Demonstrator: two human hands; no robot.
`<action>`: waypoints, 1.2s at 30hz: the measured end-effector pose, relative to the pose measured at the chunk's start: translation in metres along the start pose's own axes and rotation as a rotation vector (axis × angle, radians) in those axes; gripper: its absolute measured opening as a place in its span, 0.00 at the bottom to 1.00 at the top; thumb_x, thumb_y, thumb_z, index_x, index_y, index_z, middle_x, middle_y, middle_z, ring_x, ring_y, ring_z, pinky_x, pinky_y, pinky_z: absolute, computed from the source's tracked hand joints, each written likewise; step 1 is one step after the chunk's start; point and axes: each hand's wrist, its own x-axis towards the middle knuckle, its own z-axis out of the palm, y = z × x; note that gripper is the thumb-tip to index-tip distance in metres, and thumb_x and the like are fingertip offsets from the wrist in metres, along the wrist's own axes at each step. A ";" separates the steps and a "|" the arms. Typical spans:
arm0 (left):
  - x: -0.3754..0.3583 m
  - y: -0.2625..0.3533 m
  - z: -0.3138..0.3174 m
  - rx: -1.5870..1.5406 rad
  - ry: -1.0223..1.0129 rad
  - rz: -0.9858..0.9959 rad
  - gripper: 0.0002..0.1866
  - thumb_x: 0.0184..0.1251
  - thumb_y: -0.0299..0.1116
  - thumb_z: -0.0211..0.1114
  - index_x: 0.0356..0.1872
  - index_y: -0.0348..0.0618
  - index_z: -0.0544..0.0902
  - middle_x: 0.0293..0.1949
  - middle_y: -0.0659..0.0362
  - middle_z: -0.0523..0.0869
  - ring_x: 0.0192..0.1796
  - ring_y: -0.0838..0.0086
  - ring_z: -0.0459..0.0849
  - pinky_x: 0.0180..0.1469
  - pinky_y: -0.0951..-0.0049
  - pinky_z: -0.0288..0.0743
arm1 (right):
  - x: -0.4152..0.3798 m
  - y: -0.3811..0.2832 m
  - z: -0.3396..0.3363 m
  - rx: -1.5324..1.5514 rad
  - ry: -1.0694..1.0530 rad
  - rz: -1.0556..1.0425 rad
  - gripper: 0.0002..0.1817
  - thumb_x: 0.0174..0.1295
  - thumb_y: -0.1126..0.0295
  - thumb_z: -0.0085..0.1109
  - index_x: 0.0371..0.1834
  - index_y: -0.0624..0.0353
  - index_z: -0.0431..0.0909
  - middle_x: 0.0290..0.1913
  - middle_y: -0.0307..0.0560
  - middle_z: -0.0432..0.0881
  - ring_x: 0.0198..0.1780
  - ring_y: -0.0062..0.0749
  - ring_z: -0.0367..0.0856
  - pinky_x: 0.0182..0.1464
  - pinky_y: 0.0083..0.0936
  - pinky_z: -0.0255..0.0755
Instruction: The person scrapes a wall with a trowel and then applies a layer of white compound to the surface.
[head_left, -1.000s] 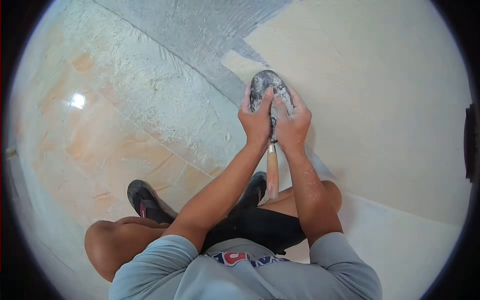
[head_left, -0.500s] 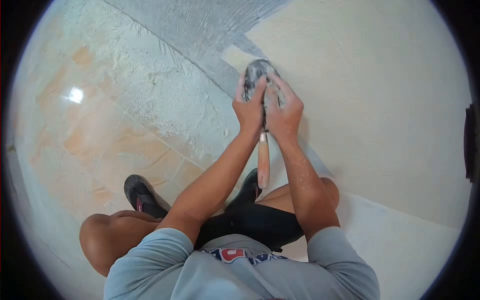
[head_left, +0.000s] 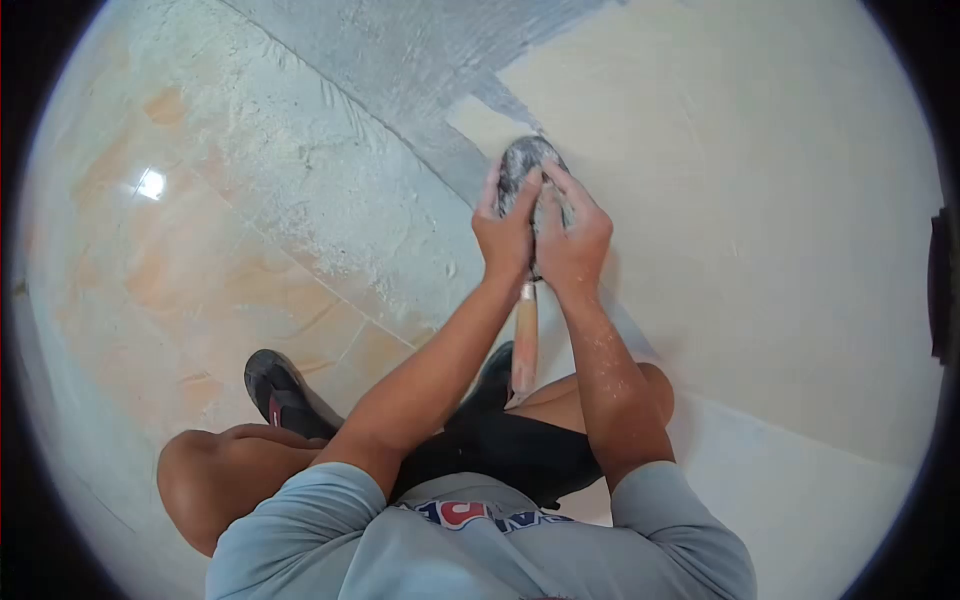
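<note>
A round-nosed trowel lies between my two hands, its dark metal blade smeared with whitish plaster. Its wooden handle points back toward my body, with nobody's fingers on it. My left hand is closed on the blade's left side, the thumb on top. My right hand grips the right side, fingers lying over the blade. Both hands carry white dust. The blade's tip is close to the border of the cream plaster coat; whether it touches cannot be made out.
Rough grey unplastered surface runs along the top. Glossy tiled floor on the left is strewn with pale powder and crumbs. My shoe and bent knees are close below. A dark object sits at the right edge.
Both hands and the trowel have shifted slightly down toward my body. My grip on the blade looks the same.
</note>
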 end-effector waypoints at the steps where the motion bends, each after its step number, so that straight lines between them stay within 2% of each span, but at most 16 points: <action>1: -0.002 -0.003 -0.002 -0.081 -0.029 -0.009 0.33 0.69 0.33 0.75 0.71 0.27 0.74 0.54 0.52 0.88 0.52 0.75 0.84 0.57 0.75 0.78 | -0.007 0.007 -0.003 0.001 0.006 0.012 0.15 0.70 0.76 0.57 0.57 0.67 0.85 0.54 0.59 0.89 0.59 0.42 0.88 0.64 0.32 0.75; 6: -0.005 -0.009 0.004 0.036 0.021 0.023 0.32 0.70 0.33 0.74 0.70 0.27 0.76 0.54 0.51 0.88 0.54 0.74 0.83 0.60 0.73 0.77 | -0.001 -0.002 -0.005 0.013 -0.012 0.025 0.16 0.70 0.75 0.57 0.58 0.66 0.85 0.54 0.59 0.89 0.58 0.43 0.88 0.64 0.33 0.76; 10: 0.007 0.002 0.001 -0.119 -0.033 -0.003 0.30 0.70 0.32 0.74 0.69 0.28 0.76 0.52 0.54 0.88 0.49 0.76 0.84 0.53 0.76 0.79 | 0.001 0.003 0.001 0.043 -0.024 0.046 0.16 0.70 0.75 0.58 0.58 0.66 0.85 0.54 0.59 0.89 0.59 0.43 0.88 0.64 0.33 0.75; 12: 0.000 0.003 0.001 -0.008 -0.031 0.074 0.31 0.70 0.32 0.74 0.69 0.25 0.75 0.52 0.52 0.88 0.50 0.76 0.83 0.55 0.75 0.78 | -0.001 0.004 0.001 0.059 -0.011 0.038 0.16 0.70 0.75 0.57 0.58 0.65 0.86 0.55 0.59 0.89 0.59 0.42 0.88 0.64 0.33 0.75; 16: 0.002 -0.007 -0.002 0.093 0.030 0.055 0.34 0.69 0.34 0.75 0.70 0.25 0.74 0.53 0.50 0.88 0.53 0.74 0.84 0.58 0.74 0.77 | -0.002 -0.006 -0.002 0.065 0.007 0.075 0.16 0.70 0.76 0.56 0.58 0.65 0.86 0.54 0.59 0.90 0.59 0.41 0.88 0.65 0.32 0.75; 18: 0.005 -0.005 -0.004 -0.116 -0.078 0.006 0.35 0.69 0.35 0.76 0.70 0.24 0.74 0.53 0.50 0.88 0.51 0.74 0.84 0.56 0.74 0.78 | -0.002 -0.001 0.003 0.020 -0.004 0.026 0.16 0.70 0.76 0.56 0.58 0.66 0.85 0.54 0.58 0.90 0.59 0.42 0.88 0.65 0.32 0.75; 21: 0.004 -0.016 -0.002 0.058 -0.040 0.094 0.33 0.69 0.35 0.75 0.69 0.24 0.75 0.51 0.52 0.88 0.50 0.75 0.83 0.55 0.75 0.78 | -0.005 0.002 -0.006 0.031 -0.008 0.031 0.16 0.70 0.76 0.56 0.58 0.66 0.85 0.54 0.58 0.90 0.59 0.43 0.88 0.64 0.32 0.75; 22: 0.000 -0.014 0.000 0.081 0.004 0.045 0.33 0.69 0.35 0.75 0.69 0.25 0.75 0.51 0.53 0.88 0.50 0.75 0.83 0.55 0.75 0.78 | 0.000 -0.002 -0.002 0.033 -0.009 0.020 0.16 0.70 0.76 0.56 0.58 0.66 0.85 0.54 0.58 0.90 0.59 0.43 0.88 0.64 0.32 0.75; 26: 0.010 -0.008 -0.002 -0.064 -0.032 0.071 0.33 0.70 0.35 0.75 0.70 0.26 0.74 0.52 0.53 0.88 0.50 0.76 0.83 0.55 0.76 0.78 | 0.004 0.000 0.004 -0.007 -0.026 -0.003 0.16 0.71 0.75 0.56 0.59 0.65 0.85 0.54 0.60 0.89 0.60 0.47 0.87 0.65 0.34 0.75; 28: 0.013 -0.010 -0.004 -0.111 -0.035 -0.027 0.33 0.71 0.34 0.74 0.71 0.27 0.74 0.54 0.52 0.88 0.51 0.76 0.84 0.55 0.76 0.78 | 0.000 0.003 -0.001 -0.014 -0.049 0.027 0.17 0.71 0.75 0.56 0.59 0.65 0.85 0.55 0.61 0.89 0.60 0.47 0.87 0.65 0.33 0.75; 29: 0.014 -0.012 -0.002 -0.113 -0.048 0.053 0.33 0.71 0.34 0.74 0.71 0.27 0.74 0.54 0.52 0.88 0.52 0.76 0.84 0.56 0.76 0.78 | 0.004 -0.002 0.001 -0.017 -0.072 0.041 0.17 0.71 0.75 0.56 0.59 0.66 0.85 0.55 0.61 0.89 0.60 0.47 0.88 0.64 0.33 0.75; 31: -0.001 -0.007 0.000 0.068 0.003 0.022 0.33 0.71 0.34 0.74 0.71 0.27 0.74 0.54 0.52 0.88 0.52 0.76 0.83 0.57 0.75 0.78 | -0.001 0.000 -0.004 0.022 -0.058 0.063 0.17 0.71 0.76 0.55 0.60 0.66 0.84 0.56 0.62 0.88 0.60 0.47 0.88 0.64 0.33 0.76; 32: 0.003 -0.017 -0.002 -0.042 -0.008 0.009 0.33 0.71 0.35 0.74 0.72 0.27 0.74 0.55 0.51 0.88 0.52 0.76 0.83 0.58 0.75 0.77 | -0.002 0.001 -0.005 0.023 -0.059 0.067 0.17 0.71 0.76 0.55 0.60 0.66 0.84 0.56 0.62 0.88 0.60 0.47 0.88 0.64 0.33 0.76; 34: 0.017 -0.019 -0.009 0.290 0.015 0.265 0.33 0.71 0.34 0.74 0.71 0.27 0.74 0.55 0.51 0.88 0.52 0.76 0.83 0.57 0.75 0.78 | 0.009 -0.001 0.005 -0.018 -0.062 -0.017 0.18 0.70 0.76 0.54 0.60 0.66 0.84 0.56 0.64 0.88 0.59 0.46 0.88 0.62 0.32 0.77; 35: 0.023 -0.016 -0.006 -0.090 -0.006 0.052 0.32 0.71 0.34 0.73 0.71 0.26 0.74 0.55 0.52 0.87 0.52 0.76 0.84 0.57 0.75 0.78 | 0.011 0.002 0.009 -0.035 -0.056 -0.060 0.18 0.70 0.75 0.55 0.60 0.65 0.84 0.56 0.64 0.88 0.59 0.46 0.88 0.62 0.32 0.77; 36: 0.019 -0.015 -0.003 -0.102 -0.001 0.028 0.32 0.71 0.34 0.73 0.71 0.26 0.74 0.55 0.52 0.88 0.52 0.76 0.84 0.56 0.75 0.78 | 0.009 0.002 0.008 0.017 -0.102 0.056 0.18 0.71 0.73 0.55 0.60 0.64 0.84 0.56 0.64 0.87 0.59 0.48 0.88 0.62 0.33 0.77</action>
